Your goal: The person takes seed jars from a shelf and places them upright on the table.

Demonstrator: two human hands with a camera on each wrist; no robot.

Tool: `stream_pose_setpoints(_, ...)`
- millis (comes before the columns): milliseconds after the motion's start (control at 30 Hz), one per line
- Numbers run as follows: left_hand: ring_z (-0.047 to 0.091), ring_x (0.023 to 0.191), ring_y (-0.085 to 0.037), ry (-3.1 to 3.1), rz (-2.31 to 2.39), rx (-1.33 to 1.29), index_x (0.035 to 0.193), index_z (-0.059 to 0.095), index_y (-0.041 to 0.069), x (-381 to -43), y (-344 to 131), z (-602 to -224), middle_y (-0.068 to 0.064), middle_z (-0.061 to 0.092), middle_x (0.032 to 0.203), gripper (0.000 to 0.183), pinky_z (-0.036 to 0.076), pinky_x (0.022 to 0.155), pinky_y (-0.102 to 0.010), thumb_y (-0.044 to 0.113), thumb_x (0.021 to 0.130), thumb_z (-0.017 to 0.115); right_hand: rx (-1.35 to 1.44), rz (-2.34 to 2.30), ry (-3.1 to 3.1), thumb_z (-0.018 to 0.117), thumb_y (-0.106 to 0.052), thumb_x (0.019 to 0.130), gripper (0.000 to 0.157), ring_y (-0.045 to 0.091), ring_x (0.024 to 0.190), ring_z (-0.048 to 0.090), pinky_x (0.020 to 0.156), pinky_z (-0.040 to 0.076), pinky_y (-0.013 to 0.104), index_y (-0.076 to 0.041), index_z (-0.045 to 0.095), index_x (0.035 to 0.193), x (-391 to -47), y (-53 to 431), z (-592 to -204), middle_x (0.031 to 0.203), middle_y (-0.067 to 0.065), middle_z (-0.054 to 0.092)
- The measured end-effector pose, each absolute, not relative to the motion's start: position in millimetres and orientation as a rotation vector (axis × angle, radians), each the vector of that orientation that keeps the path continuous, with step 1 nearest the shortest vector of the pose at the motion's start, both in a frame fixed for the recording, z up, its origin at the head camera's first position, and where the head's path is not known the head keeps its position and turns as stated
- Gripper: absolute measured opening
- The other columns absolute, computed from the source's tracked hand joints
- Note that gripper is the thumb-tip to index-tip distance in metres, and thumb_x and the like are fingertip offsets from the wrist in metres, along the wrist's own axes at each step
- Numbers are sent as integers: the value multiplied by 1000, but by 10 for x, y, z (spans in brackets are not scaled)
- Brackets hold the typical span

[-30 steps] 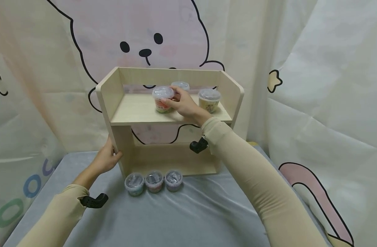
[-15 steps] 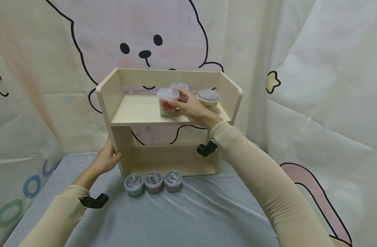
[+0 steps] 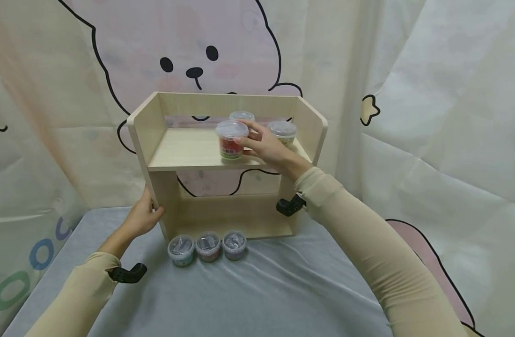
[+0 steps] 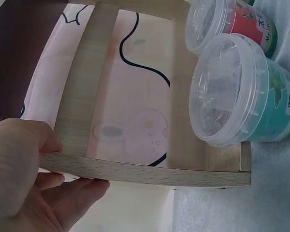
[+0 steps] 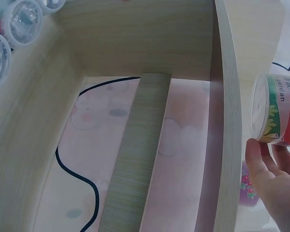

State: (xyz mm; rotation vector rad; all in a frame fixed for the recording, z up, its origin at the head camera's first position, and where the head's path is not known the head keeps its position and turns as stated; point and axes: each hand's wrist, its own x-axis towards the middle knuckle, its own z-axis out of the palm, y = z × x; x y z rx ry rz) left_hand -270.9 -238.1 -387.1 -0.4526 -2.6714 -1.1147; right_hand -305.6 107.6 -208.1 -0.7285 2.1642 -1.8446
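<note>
A pale wooden two-tier shelf [image 3: 181, 157] stands on the table. My left hand [image 3: 141, 215] grips the edge of its left side panel [image 4: 135, 169], thumb inside and fingers outside. Over the front of the upper tier, my right hand [image 3: 266, 145] pinches a clear-lidded plastic tub [image 3: 231, 146] with a red and green label. Its clear base [image 5: 259, 108] shows in the right wrist view. Behind that hand are two more lidded tubs, one at the back [image 3: 242, 115] and one at the right [image 3: 283, 128], both partly hidden.
Three lidded tubs stand in a row before the lower tier: a teal one [image 3: 181, 250], a red one [image 3: 208, 246] and a purplish one [image 3: 234, 245]. Blue-grey cloth [image 3: 240, 299] covers the table. A printed curtain [image 3: 325, 61] hangs close behind the shelf.
My right hand has brought the red-labelled tub a little to the right and nearer the upper tier's front edge. My left hand keeps its grip on the side panel.
</note>
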Motion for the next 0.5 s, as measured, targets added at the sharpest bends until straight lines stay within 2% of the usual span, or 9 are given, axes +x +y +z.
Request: stream_pose_setpoints(500,45,131,-61,-2669,-1142,-439,161,-3,10,-2701,-2374,-3883,-40,36,150,87,43,99,-73,-3,94,51,-797,-1807,2170,51,-9,102,62,32,148,38,118,38,53,-12,28,159,-2893,1256,-2118,161,16,35)
